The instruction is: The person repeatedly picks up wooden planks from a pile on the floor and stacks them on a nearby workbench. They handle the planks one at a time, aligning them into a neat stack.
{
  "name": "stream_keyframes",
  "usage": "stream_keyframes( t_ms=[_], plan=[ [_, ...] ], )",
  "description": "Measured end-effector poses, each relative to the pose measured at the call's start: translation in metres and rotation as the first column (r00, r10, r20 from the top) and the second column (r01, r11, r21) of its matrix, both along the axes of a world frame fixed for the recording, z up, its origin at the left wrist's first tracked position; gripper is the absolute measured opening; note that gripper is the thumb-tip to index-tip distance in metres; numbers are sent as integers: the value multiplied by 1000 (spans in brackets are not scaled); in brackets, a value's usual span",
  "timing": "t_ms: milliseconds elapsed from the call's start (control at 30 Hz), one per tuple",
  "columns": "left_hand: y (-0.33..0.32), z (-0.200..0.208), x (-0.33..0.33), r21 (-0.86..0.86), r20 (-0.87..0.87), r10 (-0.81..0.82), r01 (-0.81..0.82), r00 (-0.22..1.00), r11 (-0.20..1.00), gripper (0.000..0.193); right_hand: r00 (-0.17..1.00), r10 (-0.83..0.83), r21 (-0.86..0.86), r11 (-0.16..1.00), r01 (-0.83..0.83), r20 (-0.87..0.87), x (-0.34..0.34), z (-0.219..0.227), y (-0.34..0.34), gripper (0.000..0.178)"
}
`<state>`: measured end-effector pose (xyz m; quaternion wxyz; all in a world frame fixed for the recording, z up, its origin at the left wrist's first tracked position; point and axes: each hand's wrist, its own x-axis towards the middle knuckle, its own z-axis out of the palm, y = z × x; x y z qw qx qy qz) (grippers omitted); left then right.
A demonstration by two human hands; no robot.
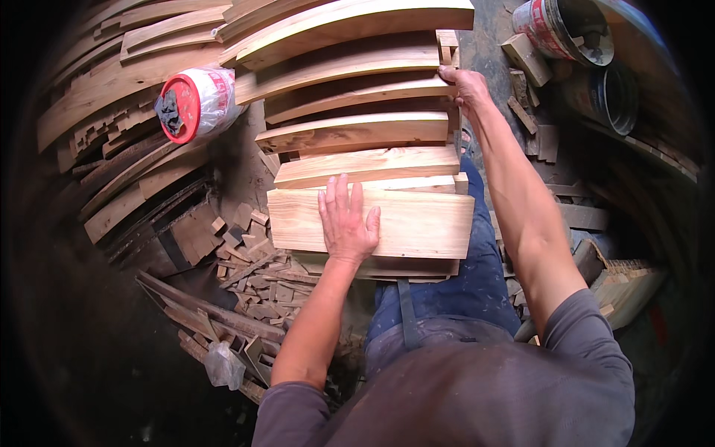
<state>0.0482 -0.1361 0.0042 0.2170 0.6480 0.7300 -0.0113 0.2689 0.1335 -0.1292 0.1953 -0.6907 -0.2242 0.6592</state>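
My left hand [347,227] lies with fingers stretched out on the broad face of a pale wooden board [424,223], nearest my body. At the right ends of the stacked boards, my right hand [467,86] grips the end of a wooden board [365,92]; its thumb shows at the edge, and the other fingers are partly hidden. Between my hands, another wooden board [357,132] and a paler board [372,165] lie roughly parallel, with dark gaps between several of them. A longer curved-looking board [357,30] sits at the far end of the row.
A white bucket with a red rim [195,104] lies left of the boards. Offcuts [261,276] are heaped on the floor at lower left. Stacked planks [141,89] fill the far left. An open bucket [566,33] and wood blocks [527,59] stand at far right.
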Motion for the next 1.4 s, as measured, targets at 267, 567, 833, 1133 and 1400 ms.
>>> stream_keyframes(
  t_ms=[267, 567, 833, 1133, 1400],
  plan=[
    [0, -2, 1, 25, -16, -8, 8, 1000, 1000, 63, 572, 690, 308, 482, -820, 444, -1, 57, -47, 29],
    [-8, -4, 0, 119, -3, -26, 26, 1000, 993, 70, 367, 850, 445, 181, -877, 378, 17, 73, -84, 45],
    [-5, -5, -2, 1, 9, -50, 50, 999, 999, 63, 909, 410, 326, 850, -413, 83, 24, 49, -76, 44],
    [2, 0, 1, -29, 21, -24, 25, 999, 999, 59, 989, 95, -58, 993, -102, -114, 21, -62, -5, 41],
    [-3, 7, 0, -65, 29, -7, 9, 1000, 998, 61, 978, -18, -100, 995, -3, -206, 17, -52, -32, 23]
  ],
)
